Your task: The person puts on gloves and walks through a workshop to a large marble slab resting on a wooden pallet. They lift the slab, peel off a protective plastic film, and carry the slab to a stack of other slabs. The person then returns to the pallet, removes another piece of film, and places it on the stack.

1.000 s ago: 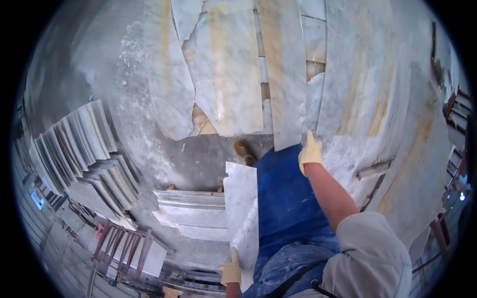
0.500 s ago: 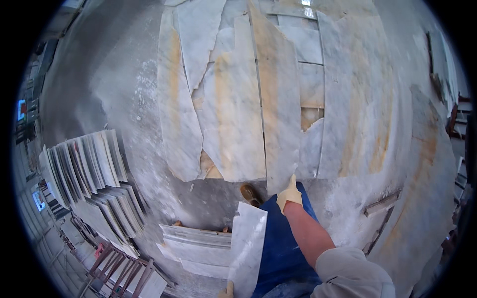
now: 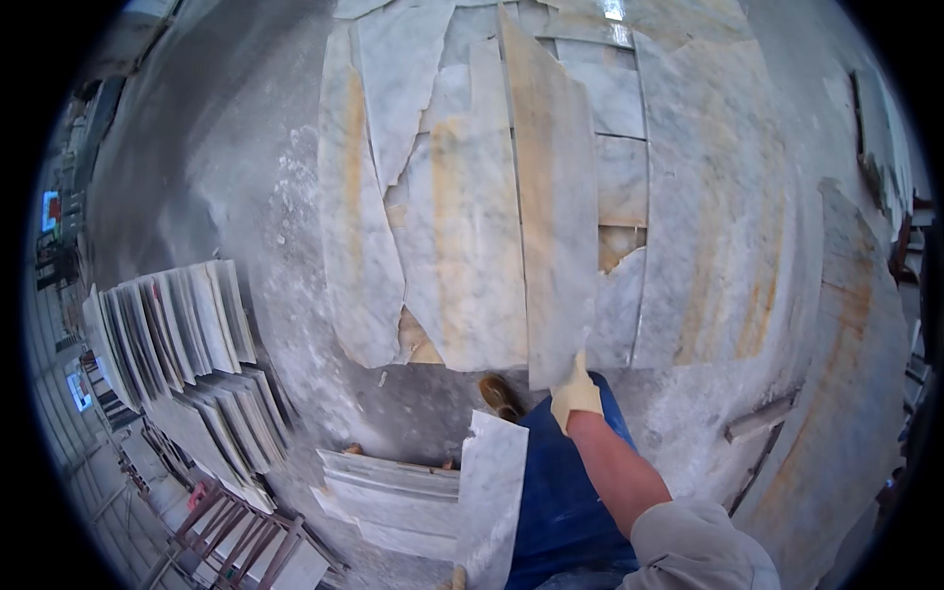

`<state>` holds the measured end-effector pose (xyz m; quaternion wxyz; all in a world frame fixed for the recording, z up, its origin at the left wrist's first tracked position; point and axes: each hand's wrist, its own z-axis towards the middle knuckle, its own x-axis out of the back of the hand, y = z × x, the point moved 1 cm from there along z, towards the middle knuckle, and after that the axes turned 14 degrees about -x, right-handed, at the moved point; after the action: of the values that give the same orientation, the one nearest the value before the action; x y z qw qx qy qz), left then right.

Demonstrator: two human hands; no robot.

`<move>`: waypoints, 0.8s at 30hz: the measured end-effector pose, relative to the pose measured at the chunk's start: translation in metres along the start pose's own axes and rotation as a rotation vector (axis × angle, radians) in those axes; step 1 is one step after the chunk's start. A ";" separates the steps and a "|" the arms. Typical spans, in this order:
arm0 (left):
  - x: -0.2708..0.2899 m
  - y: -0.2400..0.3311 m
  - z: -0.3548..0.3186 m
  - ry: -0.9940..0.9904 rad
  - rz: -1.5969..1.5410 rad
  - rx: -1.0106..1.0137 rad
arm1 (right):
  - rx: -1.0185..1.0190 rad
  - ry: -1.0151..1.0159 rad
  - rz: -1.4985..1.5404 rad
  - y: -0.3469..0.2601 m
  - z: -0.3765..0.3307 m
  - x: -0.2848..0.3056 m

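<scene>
Long slab (image 3: 556, 226): grey-white, tan-banded, tapering
Your right hand (image 3: 577, 395): clamped on it
Your left hand (image 3: 458, 578): grip can't be told

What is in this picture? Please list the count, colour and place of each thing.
Laid slabs: several, whitish with yellow, upper centre
Long slab: 1, whitish and tan, among these
Side slab: 1, grey with rust streaks, right
Bar: 1, grey, beside side slab
Panels: many, whitish, two rows, left
Pile: several slabs, whitish, lower centre
Piece: 1, whitish, right of pile
Rack: 1, brown, lower left
Floor: 1, grey, underneath
Apron: 1, blue, lower centre
Shoe: 1, brown, centre
Sleeve: 1, pale grey, lower right
Right hand: 1, cream glove, at long slab's near end
Left hand: 1, cream glove, at piece's bottom, mostly cut off
</scene>
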<state>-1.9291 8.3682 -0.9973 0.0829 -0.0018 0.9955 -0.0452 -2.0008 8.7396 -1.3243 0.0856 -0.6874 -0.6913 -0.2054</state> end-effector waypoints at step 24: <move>0.032 0.072 -0.099 0.510 -0.291 0.036 | 0.967 0.053 0.226 0.031 -0.211 0.189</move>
<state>-1.9764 8.4481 -0.9114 -0.1775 -0.1314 0.9725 -0.0734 -2.0121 8.8267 -1.0532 0.4337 -0.6343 -0.6262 0.1320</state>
